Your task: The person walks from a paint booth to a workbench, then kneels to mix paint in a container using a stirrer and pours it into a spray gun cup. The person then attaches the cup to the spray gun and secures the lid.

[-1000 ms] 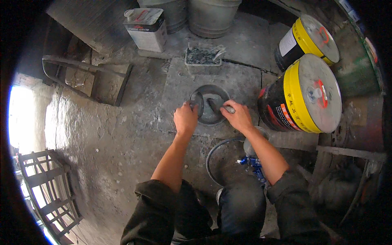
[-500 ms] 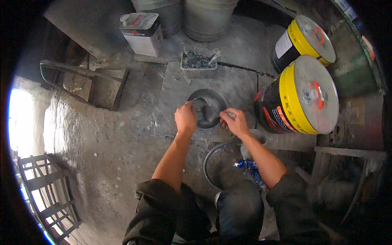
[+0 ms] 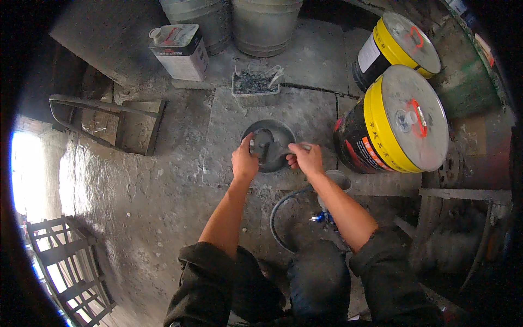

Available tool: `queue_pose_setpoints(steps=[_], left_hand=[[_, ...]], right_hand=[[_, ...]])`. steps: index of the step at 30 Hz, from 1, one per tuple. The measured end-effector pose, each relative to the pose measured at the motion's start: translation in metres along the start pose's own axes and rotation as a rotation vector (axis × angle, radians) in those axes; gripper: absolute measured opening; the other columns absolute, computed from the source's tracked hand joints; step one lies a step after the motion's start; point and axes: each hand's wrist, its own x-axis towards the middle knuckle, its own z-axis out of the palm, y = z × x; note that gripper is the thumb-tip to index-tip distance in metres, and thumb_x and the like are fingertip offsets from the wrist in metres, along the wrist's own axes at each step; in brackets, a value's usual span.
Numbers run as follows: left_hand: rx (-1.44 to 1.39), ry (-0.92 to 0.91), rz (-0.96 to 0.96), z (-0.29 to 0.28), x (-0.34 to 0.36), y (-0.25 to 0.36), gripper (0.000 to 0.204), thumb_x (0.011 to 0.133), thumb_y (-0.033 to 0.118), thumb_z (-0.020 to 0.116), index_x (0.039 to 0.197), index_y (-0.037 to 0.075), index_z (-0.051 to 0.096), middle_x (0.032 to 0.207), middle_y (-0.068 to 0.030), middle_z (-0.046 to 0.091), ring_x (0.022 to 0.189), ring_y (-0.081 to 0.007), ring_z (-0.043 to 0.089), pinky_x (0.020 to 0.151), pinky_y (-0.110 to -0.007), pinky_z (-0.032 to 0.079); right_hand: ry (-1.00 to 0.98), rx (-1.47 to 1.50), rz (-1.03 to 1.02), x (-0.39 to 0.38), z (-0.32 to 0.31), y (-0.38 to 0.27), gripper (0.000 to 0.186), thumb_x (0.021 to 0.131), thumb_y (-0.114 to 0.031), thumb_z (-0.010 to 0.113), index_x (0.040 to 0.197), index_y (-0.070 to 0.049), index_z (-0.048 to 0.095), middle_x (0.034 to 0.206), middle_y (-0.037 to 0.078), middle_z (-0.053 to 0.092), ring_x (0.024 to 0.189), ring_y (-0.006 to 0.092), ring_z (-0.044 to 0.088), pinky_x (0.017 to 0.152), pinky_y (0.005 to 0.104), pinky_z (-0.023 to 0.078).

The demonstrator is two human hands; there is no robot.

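Note:
A round grey basin (image 3: 291, 132) rests on the floor slab ahead of me, its inside coated grey. Over its left half my left hand (image 3: 245, 161) grips a small round, dark cup-like part (image 3: 263, 140) by the rim, its circular face turned upward. My right hand (image 3: 306, 159), fingers closed, pinches a slim pale-handled tool (image 3: 283, 151) at the basin's right rim. The tool points left toward the round part; its working end is blurred, so I cannot tell whether it touches. Both hands sit just above the basin.
Beyond the basin stands a rectangular tub (image 3: 256, 98) of dark murky contents. A white-and-black can (image 3: 182, 60) and grey buckets (image 3: 267, 27) are behind it. Yellow-and-black drums (image 3: 376, 125) stand right. A blue spray gun (image 3: 323, 217) with a hose (image 3: 274, 218) lies near my right forearm.
The round part has turned so its circular face shows more. My right hand has come slightly closer to it with the tool. The whole view has shifted a little.

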Motion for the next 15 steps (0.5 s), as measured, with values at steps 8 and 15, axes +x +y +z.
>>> queue_pose_setpoints(steps=[8,15], left_hand=[[0.020,0.189,0.272,0.005,0.008,-0.022,0.063,0.081,0.007,0.062,0.141,0.011,0.045,0.108,-0.0234,0.068,0.102,-0.0438,0.064,0.091,-0.051,0.050],[0.108,-0.038,0.026,-0.002,0.007,-0.005,0.066,0.081,0.004,0.063,0.143,0.010,0.041,0.122,-0.0239,0.061,0.110,-0.0419,0.061,0.093,-0.050,0.049]], right_hand=[[0.040,-0.686,-0.707,-0.007,0.003,0.004,0.022,0.087,-0.023,0.071,0.096,-0.003,0.069,0.075,0.015,0.071,0.067,0.0292,0.069,0.062,0.0353,0.053],[-0.035,-0.252,-0.174,-0.009,-0.007,0.015,0.024,0.089,-0.024,0.067,0.088,0.000,0.068,0.072,0.011,0.071,0.054,0.0189,0.065,0.053,0.0339,0.051]])
